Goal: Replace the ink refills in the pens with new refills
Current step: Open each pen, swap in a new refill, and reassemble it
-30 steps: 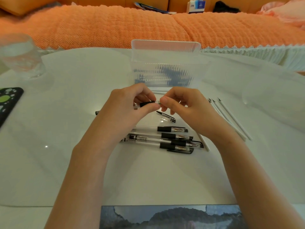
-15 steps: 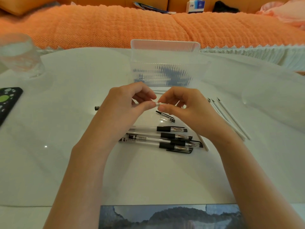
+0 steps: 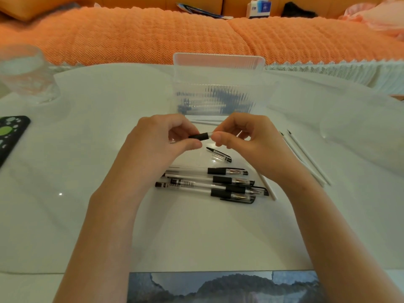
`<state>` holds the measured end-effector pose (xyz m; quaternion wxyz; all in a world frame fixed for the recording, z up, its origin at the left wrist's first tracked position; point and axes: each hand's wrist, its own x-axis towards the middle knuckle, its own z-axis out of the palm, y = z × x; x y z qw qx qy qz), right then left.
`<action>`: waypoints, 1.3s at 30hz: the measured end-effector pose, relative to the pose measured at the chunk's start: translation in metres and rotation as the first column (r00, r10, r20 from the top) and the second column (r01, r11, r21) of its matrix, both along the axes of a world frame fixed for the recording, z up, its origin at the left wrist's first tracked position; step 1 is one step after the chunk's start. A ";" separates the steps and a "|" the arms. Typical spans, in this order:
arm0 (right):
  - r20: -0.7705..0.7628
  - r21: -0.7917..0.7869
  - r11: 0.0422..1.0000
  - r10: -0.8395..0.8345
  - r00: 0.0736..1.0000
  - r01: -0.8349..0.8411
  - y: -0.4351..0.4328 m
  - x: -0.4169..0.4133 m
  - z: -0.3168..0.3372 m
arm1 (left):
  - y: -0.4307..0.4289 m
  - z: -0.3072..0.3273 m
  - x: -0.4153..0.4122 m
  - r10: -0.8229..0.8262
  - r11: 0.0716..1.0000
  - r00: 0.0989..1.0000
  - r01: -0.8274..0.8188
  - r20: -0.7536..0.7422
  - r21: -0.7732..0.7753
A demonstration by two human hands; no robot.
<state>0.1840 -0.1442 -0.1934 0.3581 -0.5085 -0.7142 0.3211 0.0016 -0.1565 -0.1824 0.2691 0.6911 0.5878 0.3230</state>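
Gripping, with the curled fingers of the left hand (image 3: 157, 145), a clear plastic pen with a black rubber sleeve (image 3: 200, 136), just in front of the ribbed clear plastic box (image 3: 218, 84); pinching its clear tip end with the fingers of the right hand (image 3: 247, 143).

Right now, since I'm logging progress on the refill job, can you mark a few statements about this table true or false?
1. The left grip and the right grip both hold one pen. True.
2. A loose cap lies on the table, apart from the pile of pens. True.
3. The pile of pens sits inside the clear box. False: it lies on the table in front of the box.
4. The white refills lie to the left of both grips. False: they lie to the right of them.
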 end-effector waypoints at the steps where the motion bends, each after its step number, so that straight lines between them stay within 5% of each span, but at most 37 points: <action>1: 0.008 -0.008 1.000 0.007 1.000 -0.007 0.000 0.000 0.000 | 0.000 0.000 0.000 0.011 1.000 1.000 -0.011 0.003 0.013; 10: -0.010 0.020 1.000 -0.020 1.000 0.020 0.000 0.000 0.001 | 0.000 -0.003 0.000 -0.007 0.999 1.000 0.005 -0.029 -0.054; 32: -0.069 -0.004 1.000 -0.019 0.997 0.018 0.000 0.001 0.000 | -0.002 0.003 0.001 0.039 0.997 0.996 -0.044 0.077 0.058; 39: 0.213 -0.063 0.996 -0.045 0.976 0.059 0.002 0.008 -0.008 | 0.001 -0.001 -0.003 0.083 0.995 0.995 -0.085 0.059 0.046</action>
